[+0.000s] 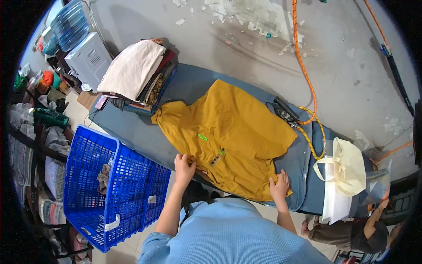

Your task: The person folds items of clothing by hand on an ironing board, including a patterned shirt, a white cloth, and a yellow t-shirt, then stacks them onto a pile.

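Note:
A mustard-yellow garment (240,122) lies spread and wrinkled over a padded blue-grey table, with a small dark strip and bright green marks on its cloth. My left hand (184,167), a ring on one finger, pinches the garment's near edge at its left part. At the near right corner, my right hand (279,186) has its thumb and fingers on the cloth. A steam iron (286,110), partly hidden, rests past the garment's right side, near an orange and yellow cord (311,115).
Folded fabrics (135,72) are stacked at the table's far left. A blue plastic basket (113,184) holding a crumpled cloth stands at the left near edge. A cream bag (349,168) lies on the right, beyond which another person (356,232) is at the table's end.

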Action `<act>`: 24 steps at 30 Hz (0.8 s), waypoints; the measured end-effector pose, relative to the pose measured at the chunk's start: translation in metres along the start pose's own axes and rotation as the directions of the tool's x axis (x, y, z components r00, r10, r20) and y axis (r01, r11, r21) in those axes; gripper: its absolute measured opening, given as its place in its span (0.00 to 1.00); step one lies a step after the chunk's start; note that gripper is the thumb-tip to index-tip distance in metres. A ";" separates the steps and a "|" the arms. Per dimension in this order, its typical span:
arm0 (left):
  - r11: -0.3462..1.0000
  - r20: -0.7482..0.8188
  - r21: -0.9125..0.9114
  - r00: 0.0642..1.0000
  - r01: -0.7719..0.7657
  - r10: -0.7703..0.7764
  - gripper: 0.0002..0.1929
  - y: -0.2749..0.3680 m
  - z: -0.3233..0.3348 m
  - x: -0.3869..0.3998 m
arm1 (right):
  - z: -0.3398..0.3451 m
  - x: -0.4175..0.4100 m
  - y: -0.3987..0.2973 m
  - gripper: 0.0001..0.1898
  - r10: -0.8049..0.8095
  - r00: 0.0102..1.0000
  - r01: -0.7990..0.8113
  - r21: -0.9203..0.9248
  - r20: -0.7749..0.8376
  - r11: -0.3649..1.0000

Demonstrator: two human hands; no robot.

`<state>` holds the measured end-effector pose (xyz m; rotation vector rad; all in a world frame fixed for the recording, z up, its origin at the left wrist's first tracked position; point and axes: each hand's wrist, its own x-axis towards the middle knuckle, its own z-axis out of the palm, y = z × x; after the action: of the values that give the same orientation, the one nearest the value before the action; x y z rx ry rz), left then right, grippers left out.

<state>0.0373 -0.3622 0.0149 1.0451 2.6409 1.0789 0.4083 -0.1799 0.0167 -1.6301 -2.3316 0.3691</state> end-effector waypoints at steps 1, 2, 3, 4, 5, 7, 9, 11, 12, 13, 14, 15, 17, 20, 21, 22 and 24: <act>0.998 0.069 -0.062 0.997 0.025 -0.020 0.16 -0.003 0.000 0.004 | -0.004 0.003 0.000 0.20 0.003 1.000 -0.004 0.026 0.015 1.000; 0.991 0.123 -0.120 0.991 0.065 -0.050 0.13 -0.006 -0.003 0.009 | -0.008 0.004 -0.003 0.19 0.031 0.998 -0.033 0.042 0.056 0.999; 0.976 0.199 -0.180 0.976 0.124 -0.087 0.11 -0.010 -0.007 0.013 | -0.011 0.006 -0.007 0.19 0.044 0.996 -0.050 0.065 0.082 0.997; 0.988 0.193 -0.156 0.980 -0.009 0.039 0.10 -0.015 -0.014 0.018 | -0.014 0.005 -0.013 0.19 0.118 0.992 -0.122 0.105 0.043 0.987; 0.973 0.139 -0.226 0.987 -0.043 0.075 0.10 -0.020 -0.023 0.022 | -0.017 0.005 -0.019 0.18 0.142 0.990 -0.144 0.135 0.024 0.980; 0.931 0.138 -0.363 0.987 -0.030 0.086 0.10 -0.034 -0.048 0.036 | -0.022 0.001 -0.033 0.18 0.184 0.983 -0.179 0.201 -0.007 0.963; 0.918 0.113 -0.392 0.994 0.058 -0.015 0.09 -0.052 -0.081 0.059 | -0.024 -0.009 -0.052 0.18 0.132 0.991 -0.121 0.362 -0.006 0.924; 0.912 0.003 -0.410 1.000 0.017 -0.018 0.06 -0.071 -0.113 0.079 | -0.023 -0.022 -0.075 0.18 0.057 0.990 -0.110 0.458 0.129 0.882; 0.919 -0.078 -0.392 0.997 -0.046 0.017 0.07 -0.080 -0.126 0.086 | -0.023 -0.030 -0.089 0.19 0.000 0.964 -0.130 0.474 0.265 0.871; 0.914 -0.179 -0.385 0.982 -0.129 0.064 0.08 -0.089 -0.137 0.090 | -0.023 -0.035 -0.103 0.20 -0.055 0.913 -0.161 0.483 0.403 0.861; 0.947 -0.264 -0.311 0.964 -0.082 -0.004 0.10 -0.098 -0.143 0.092 | -0.019 -0.040 -0.118 0.22 -0.063 0.866 -0.172 0.415 0.496 0.894; 0.960 -0.380 -0.261 0.925 -0.097 -0.010 0.12 -0.107 -0.145 0.096 | -0.019 -0.045 -0.130 0.25 -0.087 0.820 -0.194 0.419 0.565 0.887; 0.976 -0.455 -0.217 0.885 -0.001 -0.100 0.17 -0.127 -0.136 0.093 | -0.018 -0.045 -0.142 0.25 0.016 0.773 -0.212 0.235 0.635 0.949; 0.950 -0.346 -0.301 0.919 0.083 -0.190 0.15 -0.157 -0.108 0.059 | -0.021 -0.040 -0.137 0.24 0.138 0.842 -0.244 0.140 0.521 0.959; 0.909 -0.241 -0.385 0.933 0.163 -0.269 0.13 -0.163 -0.095 0.042 | -0.023 -0.036 -0.130 0.23 0.130 0.893 -0.224 0.175 0.432 0.959; 0.893 -0.149 -0.394 0.943 0.218 -0.296 0.13 -0.165 -0.081 0.021 | -0.025 -0.032 -0.121 0.21 0.152 0.923 -0.229 0.189 0.354 0.955; 0.850 0.090 -0.364 0.922 0.381 -0.376 0.17 -0.159 -0.055 -0.018 | -0.030 -0.021 -0.101 0.20 0.152 0.971 -0.196 0.247 0.186 0.949</act>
<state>-0.0565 -0.4865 -0.0503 0.4279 2.3426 1.3867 0.3376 -0.2317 0.0789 -1.7316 -2.1394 0.8455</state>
